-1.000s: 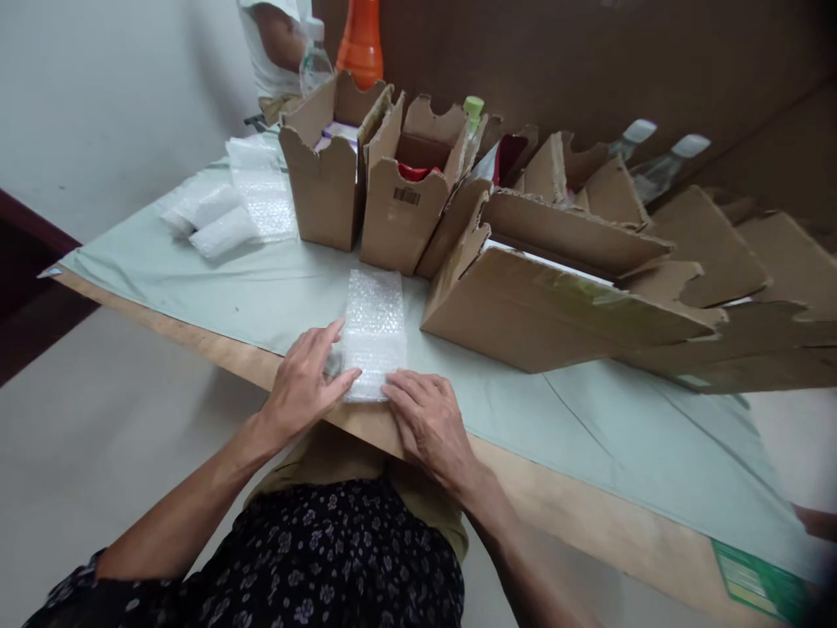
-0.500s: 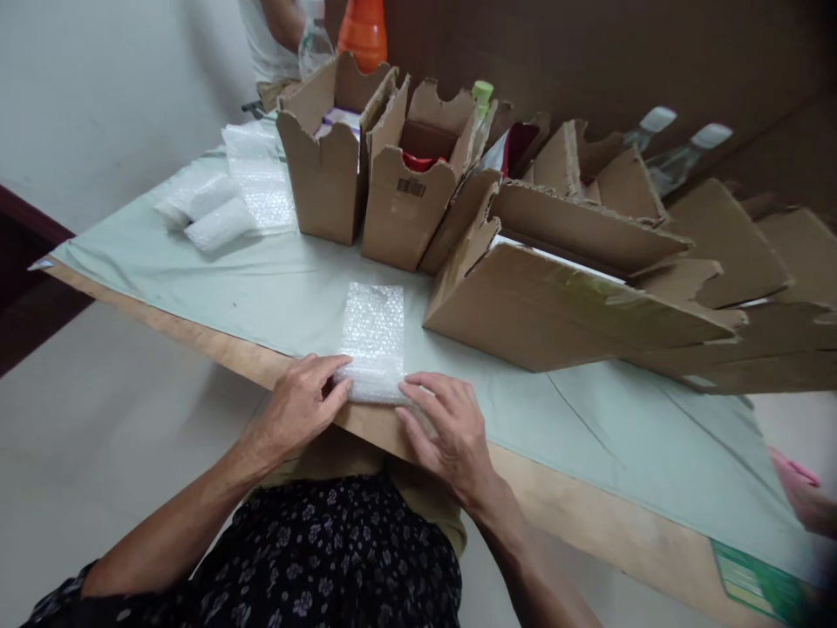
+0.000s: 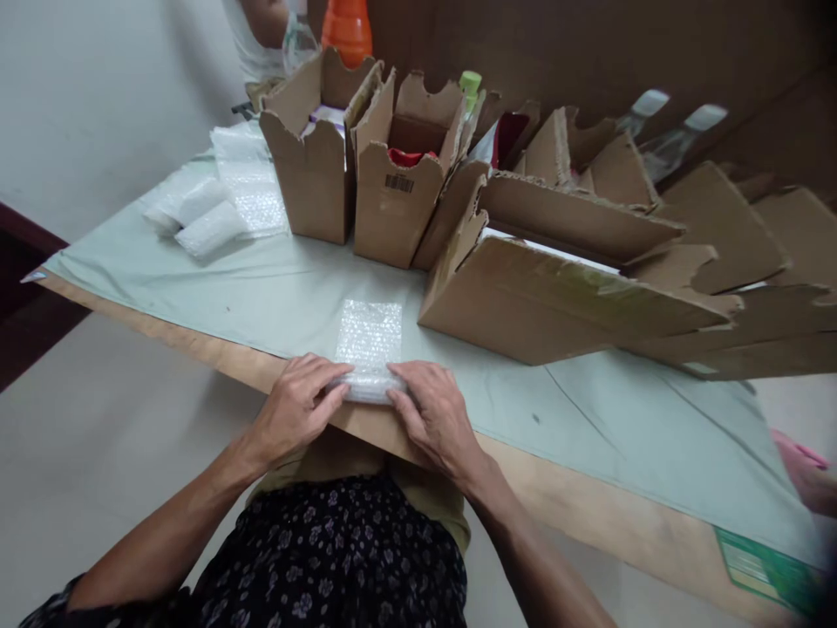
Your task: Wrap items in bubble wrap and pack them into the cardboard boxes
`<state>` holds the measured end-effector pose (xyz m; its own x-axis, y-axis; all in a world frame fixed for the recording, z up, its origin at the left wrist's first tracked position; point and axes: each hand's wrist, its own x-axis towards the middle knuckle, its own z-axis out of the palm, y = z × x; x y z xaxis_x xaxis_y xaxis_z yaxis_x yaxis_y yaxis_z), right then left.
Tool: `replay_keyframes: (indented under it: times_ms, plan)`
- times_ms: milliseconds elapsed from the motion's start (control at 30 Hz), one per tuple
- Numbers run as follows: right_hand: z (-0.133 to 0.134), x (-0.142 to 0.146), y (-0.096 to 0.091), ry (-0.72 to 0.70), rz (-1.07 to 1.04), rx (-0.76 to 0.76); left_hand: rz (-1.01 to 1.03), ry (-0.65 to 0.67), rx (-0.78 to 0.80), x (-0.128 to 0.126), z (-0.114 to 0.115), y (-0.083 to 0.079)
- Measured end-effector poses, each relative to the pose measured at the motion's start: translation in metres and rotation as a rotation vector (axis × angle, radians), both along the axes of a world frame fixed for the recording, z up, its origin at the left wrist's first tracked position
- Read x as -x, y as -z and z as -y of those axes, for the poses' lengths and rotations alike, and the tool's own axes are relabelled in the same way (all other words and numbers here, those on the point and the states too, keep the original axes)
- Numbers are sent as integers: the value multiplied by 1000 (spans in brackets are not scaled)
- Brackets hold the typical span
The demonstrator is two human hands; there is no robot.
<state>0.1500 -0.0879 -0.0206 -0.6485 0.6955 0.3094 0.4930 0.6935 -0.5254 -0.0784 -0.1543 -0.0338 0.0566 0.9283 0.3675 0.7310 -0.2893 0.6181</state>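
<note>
A sheet of bubble wrap (image 3: 368,336) lies on the pale green table cover (image 3: 261,296) near the table's front edge. Its near end is rolled up into a small bundle. My left hand (image 3: 297,406) grips the left end of that roll, fingers curled over it. My right hand (image 3: 435,414) grips the right end the same way. What is inside the roll is hidden.
Several open cardboard boxes (image 3: 385,187) stand behind the sheet, with larger flattened boxes (image 3: 568,288) to the right. Rolled bubble-wrap bundles (image 3: 206,222) lie at the far left. Another person (image 3: 261,35) stands at the back. An orange bottle (image 3: 346,26) and plastic bottles stand behind the boxes.
The bubble wrap was lying flat and longer; both hands have rolled its near end forward, so the flat part is now shorter.
</note>
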Motion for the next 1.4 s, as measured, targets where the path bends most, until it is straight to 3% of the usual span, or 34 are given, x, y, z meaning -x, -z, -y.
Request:
replay_keyframes:
  times_ms: [133,267,367,467,533,600,700,767,867,933,1067,1133,1267,1400]
  plan:
    - [1,3,1,29,72,-177,-69,-135,9,-1,-30,9]
    - [-10,13,7,-59,231,-163,-54,-229,39,1,-35,10]
    - [-21,17,11,-42,155,-92,206,-345,79,-1,-14,4]
    - [-22,15,7,35,3,42,644,-426,246,-7,12,-3]
    - [-14,11,0,63,-78,135,935,-381,357,-14,22,-6]
    - [-2,9,-9,44,-115,217,1157,-257,446,-24,22,-9]
    - [12,7,-16,7,-97,282,1372,-105,532,-40,11,-10]
    - [16,3,-14,60,-85,248,1453,-98,546,-49,4,-10]
    - [14,-10,-8,207,-144,191,1465,-121,544,-55,0,-9]
    - [10,-20,-5,249,-234,280,1451,-108,551,-56,2,-10]
    - [5,-28,-11,104,-410,654,1440,-60,600,-56,3,-14]
    - [10,-25,-16,47,-425,710,1430,-103,595,-58,1,-15]
    - [28,-18,-17,137,-432,481,1425,-232,511,-68,-6,-13]
    - [37,-27,-10,183,-412,336,1379,-205,547,-78,-6,-4]
